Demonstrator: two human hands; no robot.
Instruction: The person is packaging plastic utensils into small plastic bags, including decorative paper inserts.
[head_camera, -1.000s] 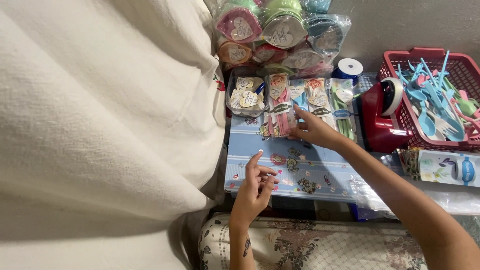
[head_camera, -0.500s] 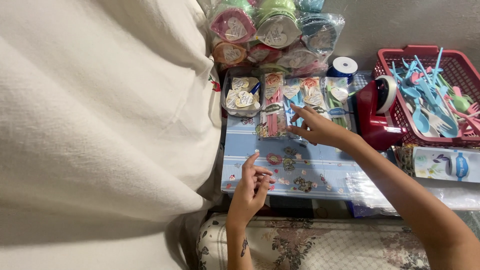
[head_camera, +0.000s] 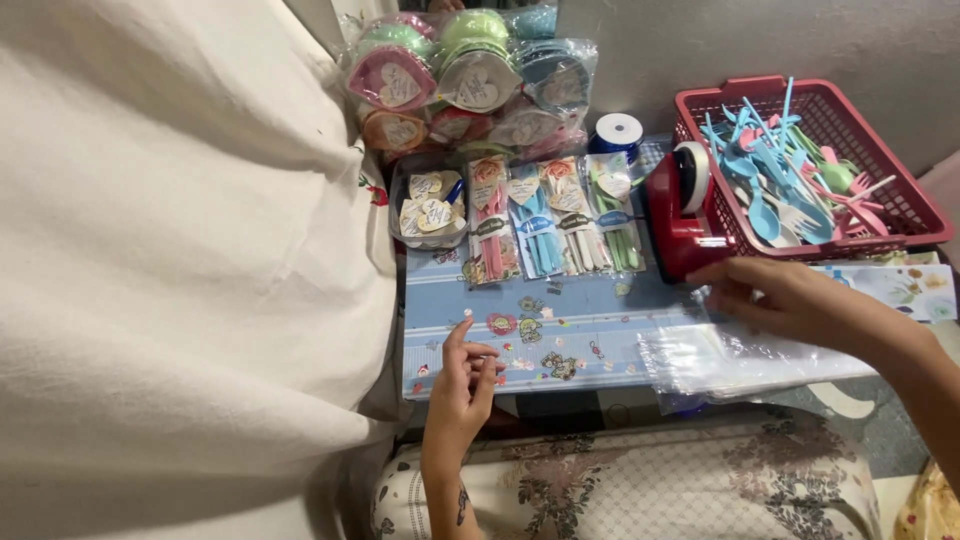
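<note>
A person's right hand (head_camera: 775, 300) reaches across a low blue patterned table (head_camera: 570, 325), fingers loosely spread and curled down onto a stack of clear plastic sleeves (head_camera: 740, 365) that lies at the table's right edge, just in front of a red tape dispenser (head_camera: 685, 215). Whether a fingertip has already pinched the top sleeve cannot be told from here. The left hand (head_camera: 462, 385) hovers at the table's near left corner, fingers drawn narrow together and holding nothing that shows, though something very small could hide between them.

The dispenser stands close beside the sleeves, likely so tape and bag are both within one reach. Behind them, four sealed cutlery packs (head_camera: 555, 215) in pink, blue, white and green lie side by side, each topped with a heart-shaped tag. To their left a small clear tub (head_camera: 428, 208) holds loose heart tags. Farther back, bagged heart-shaped plastic boxes (head_camera: 465, 80) are piled against the wall, with a spool of blue ribbon (head_camera: 617, 135) beside them. A red basket (head_camera: 880, 190) at right is full of loose pastel spoons and forks. A white cloth (head_camera: 170, 250) hangs at left.
</note>
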